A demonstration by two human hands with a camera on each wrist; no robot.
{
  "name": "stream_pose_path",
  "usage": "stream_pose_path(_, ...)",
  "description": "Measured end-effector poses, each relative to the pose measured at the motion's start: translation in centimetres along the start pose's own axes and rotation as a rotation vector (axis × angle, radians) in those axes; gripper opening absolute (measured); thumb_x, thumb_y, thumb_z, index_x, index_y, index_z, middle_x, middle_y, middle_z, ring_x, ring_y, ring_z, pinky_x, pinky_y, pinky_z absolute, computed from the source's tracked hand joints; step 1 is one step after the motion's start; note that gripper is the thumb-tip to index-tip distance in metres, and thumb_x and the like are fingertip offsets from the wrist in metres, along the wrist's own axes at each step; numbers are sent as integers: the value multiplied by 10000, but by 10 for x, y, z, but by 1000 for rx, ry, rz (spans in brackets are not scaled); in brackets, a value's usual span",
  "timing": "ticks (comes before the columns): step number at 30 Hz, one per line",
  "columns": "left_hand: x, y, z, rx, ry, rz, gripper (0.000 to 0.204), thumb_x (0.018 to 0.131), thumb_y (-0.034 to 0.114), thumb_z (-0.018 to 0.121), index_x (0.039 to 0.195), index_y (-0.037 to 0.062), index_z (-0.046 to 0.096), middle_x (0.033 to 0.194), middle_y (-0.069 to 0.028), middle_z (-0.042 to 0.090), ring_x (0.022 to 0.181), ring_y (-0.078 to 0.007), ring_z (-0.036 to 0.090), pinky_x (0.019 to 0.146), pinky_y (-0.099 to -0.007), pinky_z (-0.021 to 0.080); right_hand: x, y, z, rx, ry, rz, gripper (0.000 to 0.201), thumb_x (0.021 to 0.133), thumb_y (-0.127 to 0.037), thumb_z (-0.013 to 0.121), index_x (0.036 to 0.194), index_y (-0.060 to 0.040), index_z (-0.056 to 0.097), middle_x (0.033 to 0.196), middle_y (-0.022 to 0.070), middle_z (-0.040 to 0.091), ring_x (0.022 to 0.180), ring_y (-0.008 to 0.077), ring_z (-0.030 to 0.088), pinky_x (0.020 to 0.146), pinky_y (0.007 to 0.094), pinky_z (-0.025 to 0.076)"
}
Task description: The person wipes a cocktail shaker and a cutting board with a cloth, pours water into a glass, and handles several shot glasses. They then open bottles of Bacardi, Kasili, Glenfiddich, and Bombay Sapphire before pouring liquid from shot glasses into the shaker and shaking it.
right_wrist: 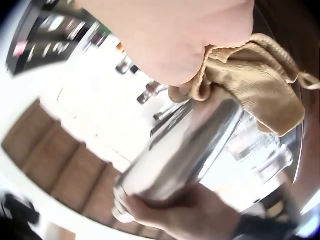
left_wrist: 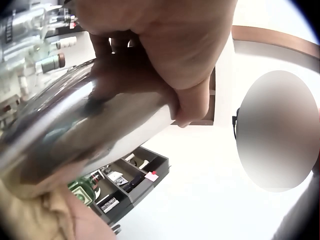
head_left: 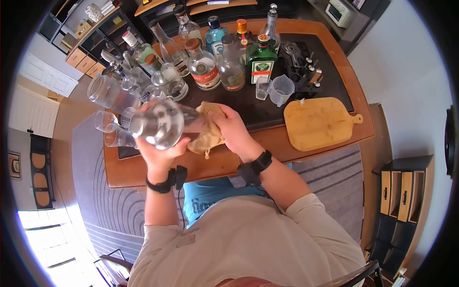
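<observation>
A shiny metal cocktail shaker [head_left: 168, 123] is held tilted above the near edge of the table, its narrow capped end toward the left. My left hand [head_left: 158, 155] grips it around the body near the cap, thumb along the side. Over the shaker's wide base end, my right hand [head_left: 233, 130] holds a tan cloth [head_left: 206, 139], bunched against the metal. In the right wrist view the cloth [right_wrist: 260, 85] hangs in folds with a small loop at its corner, and the base is hidden under it and the fingers.
Several bottles, among them a green one [head_left: 262, 60], stand along the back of the table. Drinking glasses [head_left: 114, 136] crowd the left side. A plastic measuring jug [head_left: 281, 91], a black rack of bar tools [head_left: 306, 71] and a wooden board [head_left: 320, 123] lie to the right.
</observation>
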State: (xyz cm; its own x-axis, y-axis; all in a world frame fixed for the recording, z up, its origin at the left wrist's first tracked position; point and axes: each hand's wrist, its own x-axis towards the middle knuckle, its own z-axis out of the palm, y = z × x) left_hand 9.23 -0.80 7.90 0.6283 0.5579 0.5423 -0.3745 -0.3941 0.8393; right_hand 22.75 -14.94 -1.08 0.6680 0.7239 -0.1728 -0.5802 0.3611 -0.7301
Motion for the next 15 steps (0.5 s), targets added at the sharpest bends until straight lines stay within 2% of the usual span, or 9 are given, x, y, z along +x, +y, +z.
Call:
stream_pose_path(1,-2,3,-11,33,15,28,1194,590,389,1057,1517,3,411,1413,-141,580,1273,-266,607,1109,-432,490,-3,-4,3,-270,-13,-180,309,996,-45,704,1303,-49,666,1287,86,704,1160,282,707,986,416,577)
stream_pose_path(2,-3,3,-25,64,28,53,1204,593,404,1058,1522,2,405,1418,-141,575,1280,-268,600,1111,-433,487,-1,-4,1,-270,-8,-181,309,996,-45,704,1303,-49,666,1287,86,704,1160,282,707,986,416,577)
stream_pose_path(4,-9,2,-53,137,121,60,1213,610,411,1051,1540,5,385,1436,-142,554,1302,-269,580,1126,-438,473,8,-2,0,-1184,-48,-847,440,881,-16,759,1306,-108,689,1249,68,693,1161,333,683,954,403,568)
stream_pose_path(5,-12,6,-57,121,179,26,1230,625,422,1043,1560,6,362,1453,-147,534,1323,-269,560,1143,-441,454,12,12,2,-1230,-35,-742,440,838,-65,760,1264,-174,734,1180,67,682,1187,345,650,993,506,524)
stream_pose_path(6,-15,6,-63,119,181,28,1230,625,422,1043,1560,6,362,1453,-147,534,1323,-269,560,1143,-441,454,24,28,-6,-1232,-37,-745,440,838,-65,760,1264,-174,734,1180,67,682,1187,345,650,993,506,524)
stream_pose_path(8,-19,3,-75,157,216,32,1253,625,447,1041,1573,4,351,1462,-149,528,1327,-271,555,1150,-437,440,54,63,-30,-1706,-241,-892,321,891,-145,736,1208,-184,765,1198,52,677,1276,324,606,1024,660,441)
stream_pose_path(9,-21,0,-80,176,210,36,1260,628,477,1037,1573,2,351,1470,-153,525,1336,-271,548,1147,-436,438,62,74,-37,-1734,-270,-862,272,914,-236,725,1178,-202,782,1232,43,673,1338,386,552,1063,753,350)
stream_pose_path(13,-30,-4,-84,185,188,44,1262,635,500,1029,1572,-2,349,1473,-153,523,1336,-270,548,1142,-433,440,69,50,-39,-1851,-234,-911,320,905,-327,756,1207,-224,771,1259,57,673,1313,537,528,1122,766,316)
stream_pose_path(15,-31,-3,-84,176,165,-1,1262,639,516,1025,1570,-4,349,1467,-153,527,1335,-272,551,1142,-433,441,78,42,-51,-1837,-257,-851,347,921,-302,738,1242,-172,746,1260,111,669,1307,510,551,1115,660,413)
